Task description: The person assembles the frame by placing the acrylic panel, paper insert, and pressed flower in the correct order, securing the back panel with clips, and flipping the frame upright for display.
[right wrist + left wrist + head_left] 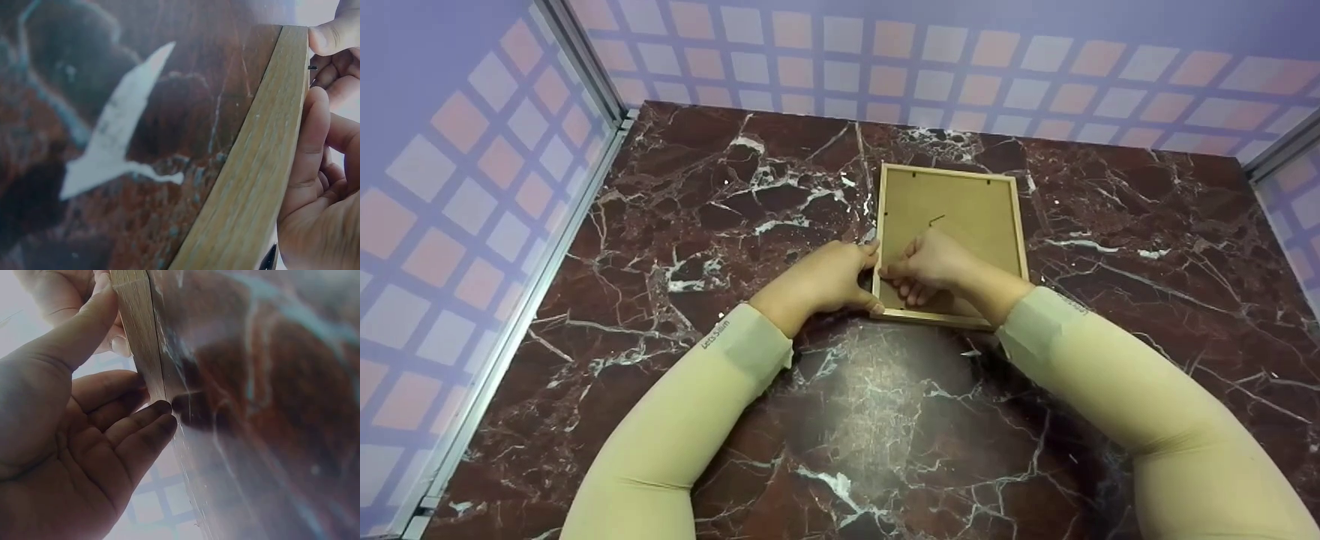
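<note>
A wooden picture frame (1021,247) lies back side up, its tan backing board (952,196) showing. My left hand (832,277) rests against the frame's left side, its thumb at the near left corner. In the left wrist view, the left fingers (147,433) are extended, their tips touching the wooden edge. My right hand (939,262) is over the backing, fingers curled, its thumb and forefinger at the inner left edge. What lies under those fingertips is hidden. Small dark tabs (313,68) stand along the frame's inner edge.
The frame lies on a dark red marbled table (720,247) with white veins. Walls with a pink and white checked pattern (840,45) stand behind and at both sides. A metal rail (529,300) runs along the left edge.
</note>
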`<state>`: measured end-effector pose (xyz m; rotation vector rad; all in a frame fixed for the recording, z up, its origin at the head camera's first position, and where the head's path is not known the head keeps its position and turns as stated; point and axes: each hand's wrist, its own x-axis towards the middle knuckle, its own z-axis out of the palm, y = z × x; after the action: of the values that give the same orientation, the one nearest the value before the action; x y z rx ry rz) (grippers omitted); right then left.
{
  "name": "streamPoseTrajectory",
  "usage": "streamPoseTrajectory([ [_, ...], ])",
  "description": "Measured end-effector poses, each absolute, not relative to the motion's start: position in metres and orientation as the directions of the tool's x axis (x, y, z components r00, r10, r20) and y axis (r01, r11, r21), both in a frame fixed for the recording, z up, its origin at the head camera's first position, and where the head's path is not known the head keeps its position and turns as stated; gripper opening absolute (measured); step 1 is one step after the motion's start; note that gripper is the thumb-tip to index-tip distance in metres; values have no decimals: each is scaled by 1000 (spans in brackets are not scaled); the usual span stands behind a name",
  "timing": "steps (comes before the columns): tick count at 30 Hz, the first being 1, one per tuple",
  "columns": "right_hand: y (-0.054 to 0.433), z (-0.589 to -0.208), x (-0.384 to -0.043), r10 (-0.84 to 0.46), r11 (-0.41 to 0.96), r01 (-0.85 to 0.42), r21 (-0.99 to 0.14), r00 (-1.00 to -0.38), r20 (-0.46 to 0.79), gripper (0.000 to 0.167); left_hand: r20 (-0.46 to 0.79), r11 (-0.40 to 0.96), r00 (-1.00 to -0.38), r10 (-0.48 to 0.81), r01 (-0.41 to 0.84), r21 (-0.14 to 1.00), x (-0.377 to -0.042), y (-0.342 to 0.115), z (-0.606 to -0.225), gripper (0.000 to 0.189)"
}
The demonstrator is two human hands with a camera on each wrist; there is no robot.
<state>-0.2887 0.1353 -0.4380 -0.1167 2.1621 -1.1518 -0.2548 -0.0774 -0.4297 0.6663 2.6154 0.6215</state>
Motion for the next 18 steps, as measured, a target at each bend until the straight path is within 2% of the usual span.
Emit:
streamPoseTrajectory([
  [9,138,-440,-289,-381,598,218,-771,-769,-513,25,-229,788,-820,525,366,495,-256,-77,-432,96],
  [18,138,-441,-290,-381,590,216,-778,-774,-505,23,-246,799,-822,514,354,486,-255,-77,-429,110],
])
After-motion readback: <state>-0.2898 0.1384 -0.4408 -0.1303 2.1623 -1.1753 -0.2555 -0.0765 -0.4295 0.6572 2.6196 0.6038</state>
